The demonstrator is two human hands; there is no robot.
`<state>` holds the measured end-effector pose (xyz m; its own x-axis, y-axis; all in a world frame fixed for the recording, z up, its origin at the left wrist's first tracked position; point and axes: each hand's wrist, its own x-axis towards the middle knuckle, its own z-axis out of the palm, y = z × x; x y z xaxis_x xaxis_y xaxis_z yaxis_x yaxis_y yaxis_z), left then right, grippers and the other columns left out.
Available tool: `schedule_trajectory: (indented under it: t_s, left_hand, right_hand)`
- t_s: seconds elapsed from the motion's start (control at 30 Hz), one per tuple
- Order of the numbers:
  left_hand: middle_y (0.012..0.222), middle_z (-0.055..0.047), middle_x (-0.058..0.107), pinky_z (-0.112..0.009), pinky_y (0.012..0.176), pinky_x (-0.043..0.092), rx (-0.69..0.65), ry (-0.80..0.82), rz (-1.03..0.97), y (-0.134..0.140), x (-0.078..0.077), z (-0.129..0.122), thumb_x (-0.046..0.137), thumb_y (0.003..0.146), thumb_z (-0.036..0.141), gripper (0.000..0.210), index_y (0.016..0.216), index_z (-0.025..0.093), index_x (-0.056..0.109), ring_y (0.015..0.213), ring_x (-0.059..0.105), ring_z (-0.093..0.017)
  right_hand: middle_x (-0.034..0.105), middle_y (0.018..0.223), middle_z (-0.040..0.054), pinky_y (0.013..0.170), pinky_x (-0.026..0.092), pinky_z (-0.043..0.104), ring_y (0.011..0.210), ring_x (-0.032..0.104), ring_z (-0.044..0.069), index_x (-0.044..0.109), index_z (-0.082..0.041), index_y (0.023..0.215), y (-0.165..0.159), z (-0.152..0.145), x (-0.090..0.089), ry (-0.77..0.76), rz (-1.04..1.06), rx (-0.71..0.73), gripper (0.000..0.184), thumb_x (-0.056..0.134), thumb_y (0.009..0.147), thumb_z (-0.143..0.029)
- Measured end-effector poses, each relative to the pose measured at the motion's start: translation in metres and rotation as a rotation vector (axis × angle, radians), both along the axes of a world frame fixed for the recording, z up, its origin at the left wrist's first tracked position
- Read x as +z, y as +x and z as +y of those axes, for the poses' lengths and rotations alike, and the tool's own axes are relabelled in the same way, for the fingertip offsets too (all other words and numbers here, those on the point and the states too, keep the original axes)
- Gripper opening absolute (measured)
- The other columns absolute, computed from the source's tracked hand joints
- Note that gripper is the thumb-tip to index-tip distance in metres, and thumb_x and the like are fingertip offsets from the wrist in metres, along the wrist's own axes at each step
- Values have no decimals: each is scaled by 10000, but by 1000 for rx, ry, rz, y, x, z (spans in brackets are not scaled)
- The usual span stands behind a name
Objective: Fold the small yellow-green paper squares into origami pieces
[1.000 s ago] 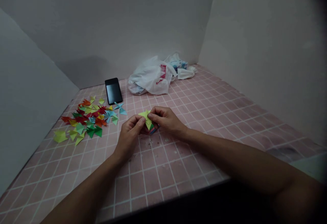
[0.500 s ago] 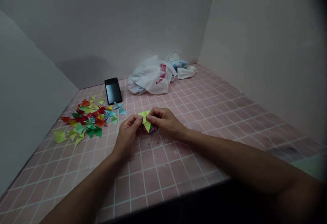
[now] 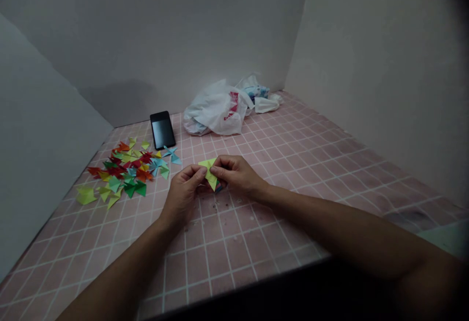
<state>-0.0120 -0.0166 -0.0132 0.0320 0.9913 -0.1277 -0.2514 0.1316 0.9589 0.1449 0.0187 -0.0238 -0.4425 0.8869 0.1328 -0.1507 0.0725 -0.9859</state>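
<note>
A small yellow-green piece of folded paper (image 3: 211,178) is held between my two hands, over the middle of the table. My left hand (image 3: 185,186) pinches its left side between thumb and fingers. From the right, my right hand (image 3: 238,175) grips the other side, its thumb lying on the paper's face. The paper tapers to a point toward me. Bits of blue and dark colour show just under it; what they belong to is mostly hidden by the paper and my fingers.
Left of my hands lies a loose heap of folded paper pieces (image 3: 129,188) in several colours. Behind it a black phone (image 3: 162,133) lies near the back wall. A white plastic bag (image 3: 214,111) sits at the back, beside a blue-and-white bundle (image 3: 256,91). Pink tiled covering (image 3: 311,140) spreads over the table.
The yellow-green paper now looks flatter, with its lower point fully spread. My left thumb has shifted slightly right onto it. The other things have stayed put.
</note>
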Motion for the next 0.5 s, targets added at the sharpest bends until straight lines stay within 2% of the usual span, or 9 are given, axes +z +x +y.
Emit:
schedule_trajectory:
  t_s: [0.5]
  left_hand:
    - [661, 2, 670, -237, 572, 553, 25, -7, 20, 2, 2, -1, 850, 639, 388, 328, 747, 136, 671, 567, 626, -118]
  right_hand:
    - [558, 609, -31, 514, 399, 214, 530, 488, 81, 562, -163, 687, 0, 2, -4, 36, 6, 2, 242, 647, 810, -353]
